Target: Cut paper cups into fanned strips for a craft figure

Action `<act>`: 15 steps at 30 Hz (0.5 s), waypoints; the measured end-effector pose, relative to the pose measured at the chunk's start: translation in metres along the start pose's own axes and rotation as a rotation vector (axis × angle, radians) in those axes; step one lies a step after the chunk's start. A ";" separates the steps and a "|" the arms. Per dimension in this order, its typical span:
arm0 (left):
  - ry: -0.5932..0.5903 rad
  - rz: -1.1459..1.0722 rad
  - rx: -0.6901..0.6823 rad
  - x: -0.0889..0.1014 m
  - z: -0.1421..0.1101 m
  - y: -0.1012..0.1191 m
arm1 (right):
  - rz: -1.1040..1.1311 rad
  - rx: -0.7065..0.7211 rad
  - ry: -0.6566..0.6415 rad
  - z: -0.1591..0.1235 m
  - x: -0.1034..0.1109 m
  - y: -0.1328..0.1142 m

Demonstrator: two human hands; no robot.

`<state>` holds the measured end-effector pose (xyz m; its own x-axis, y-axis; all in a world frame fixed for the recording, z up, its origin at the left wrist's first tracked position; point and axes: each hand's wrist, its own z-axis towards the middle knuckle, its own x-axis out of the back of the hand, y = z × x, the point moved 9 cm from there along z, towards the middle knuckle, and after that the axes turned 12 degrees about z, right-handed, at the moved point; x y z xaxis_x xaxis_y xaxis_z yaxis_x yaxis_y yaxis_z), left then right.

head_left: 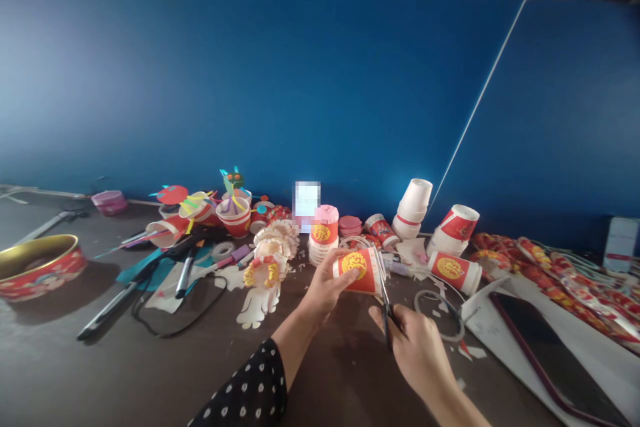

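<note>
A red and white paper cup [369, 272] with a yellow emblem lies sideways in my left hand [325, 283], its thumb pressed across the side. My right hand [413, 333] is closed around the dark handles of a pair of scissors [387, 303]. The blades point up and rest at the cup's right end; whether they grip the paper is hard to make out. Behind my left hand stands a stack of cups [324, 240] with something pink on top. Another red cup [453, 271] lies on its side to the right of my hands.
A phone [555, 353] lies on white card at the right. Tall cup stacks [414, 203] stand against the blue partition [250, 80]. Cut paper pieces [257, 307], decorated cups [234, 217], a black cable [165, 333] and a round tin [43, 280] occupy the left side.
</note>
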<state>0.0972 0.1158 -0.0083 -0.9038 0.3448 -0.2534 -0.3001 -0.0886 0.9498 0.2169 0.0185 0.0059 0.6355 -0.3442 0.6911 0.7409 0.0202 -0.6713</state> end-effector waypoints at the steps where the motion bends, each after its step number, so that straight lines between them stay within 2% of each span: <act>1: -0.005 0.002 -0.002 0.000 0.000 0.000 | -0.002 0.001 0.000 0.000 0.000 0.000; 15: -0.013 -0.005 0.020 0.001 0.001 -0.003 | 0.039 -0.010 0.010 0.000 0.000 0.002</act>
<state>0.0976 0.1176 -0.0113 -0.8983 0.3570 -0.2562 -0.2986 -0.0679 0.9520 0.2188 0.0185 0.0049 0.6617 -0.3525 0.6617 0.7133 0.0241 -0.7005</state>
